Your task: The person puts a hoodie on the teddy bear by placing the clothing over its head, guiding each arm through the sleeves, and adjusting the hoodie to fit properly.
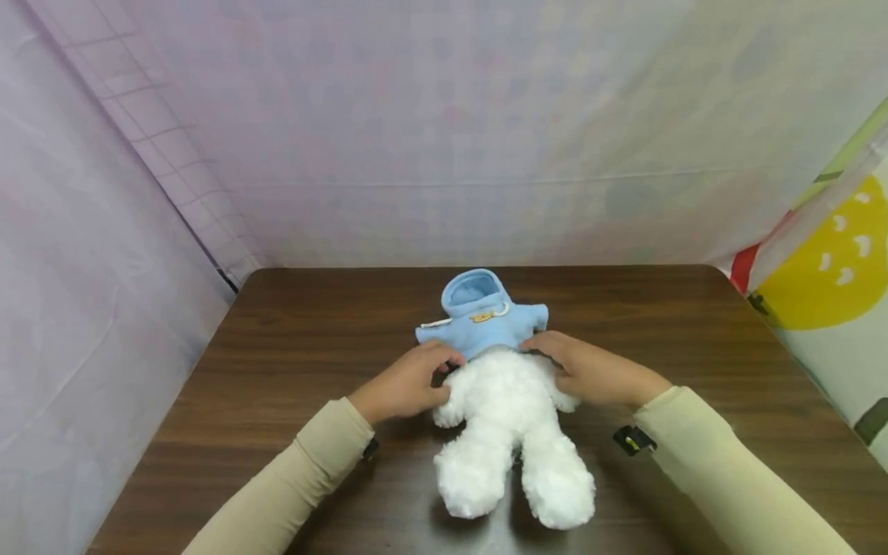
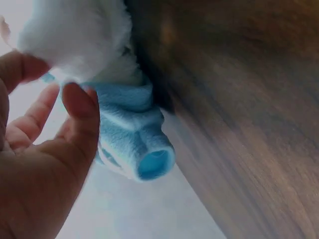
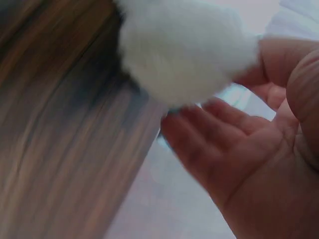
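A white fluffy plush toy (image 1: pixel 509 393) lies on the table with its legs towards me. Its upper end meets the hem of a small light-blue hoodie (image 1: pixel 479 330), and no head shows in the hollow hood. My left hand (image 1: pixel 412 381) is at the toy's left side, fingertips by the hem and thumb against the plush arm. In the left wrist view a gap shows between thumb and fingers, beside an empty hoodie sleeve (image 2: pixel 154 162). On the other side, my right hand (image 1: pixel 590 368) reaches its fingers to the hem, thumb beside the other plush arm (image 3: pixel 184 55).
The dark wood-grain table (image 1: pixel 312 324) runs back to a pale patterned cloth curtain (image 1: pixel 451 139). Another cloth hangs along the left side. At the right hangs a sheet with a yellow print (image 1: pixel 825 270).
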`<state>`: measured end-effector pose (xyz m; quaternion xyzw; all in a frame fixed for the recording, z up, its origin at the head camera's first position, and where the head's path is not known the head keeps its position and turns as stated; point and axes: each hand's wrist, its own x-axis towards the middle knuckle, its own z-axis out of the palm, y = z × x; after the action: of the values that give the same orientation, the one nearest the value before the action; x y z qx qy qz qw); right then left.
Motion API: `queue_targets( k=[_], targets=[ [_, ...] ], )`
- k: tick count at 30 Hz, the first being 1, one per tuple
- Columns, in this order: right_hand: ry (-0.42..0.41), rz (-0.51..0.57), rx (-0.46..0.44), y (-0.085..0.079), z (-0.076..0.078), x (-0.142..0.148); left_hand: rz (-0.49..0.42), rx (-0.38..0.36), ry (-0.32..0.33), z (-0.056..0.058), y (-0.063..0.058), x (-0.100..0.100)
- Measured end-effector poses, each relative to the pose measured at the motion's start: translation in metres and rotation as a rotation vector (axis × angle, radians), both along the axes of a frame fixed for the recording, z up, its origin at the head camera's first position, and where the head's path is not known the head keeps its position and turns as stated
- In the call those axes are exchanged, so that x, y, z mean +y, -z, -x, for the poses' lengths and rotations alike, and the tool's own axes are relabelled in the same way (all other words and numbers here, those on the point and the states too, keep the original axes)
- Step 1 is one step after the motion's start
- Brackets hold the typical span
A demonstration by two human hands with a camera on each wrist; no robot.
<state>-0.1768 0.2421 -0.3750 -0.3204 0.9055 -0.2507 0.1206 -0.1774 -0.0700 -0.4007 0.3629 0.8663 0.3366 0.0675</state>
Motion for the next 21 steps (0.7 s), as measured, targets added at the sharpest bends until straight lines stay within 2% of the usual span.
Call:
queue_targets(
  k=[4, 8, 15, 21],
  targets=[
    [-0.021, -0.164, 0.095, -0.001, -0.002, 0.000, 0.023, 0.033, -0.015, -0.002, 0.000, 0.007],
    [-0.051, -0.241, 0.176, 0.000, -0.002, -0.002, 0.035, 0.041, -0.023, -0.001, 0.002, 0.011],
    [-0.053, -0.223, 0.124, 0.006, 0.001, 0.000, 0.049, 0.022, -0.014, 0.003, 0.006, 0.013],
    [-0.085, -0.176, 0.170, 0.013, 0.001, -0.001, 0.089, 0.010, -0.027, 0.000, 0.007, 0.019]
  ],
)
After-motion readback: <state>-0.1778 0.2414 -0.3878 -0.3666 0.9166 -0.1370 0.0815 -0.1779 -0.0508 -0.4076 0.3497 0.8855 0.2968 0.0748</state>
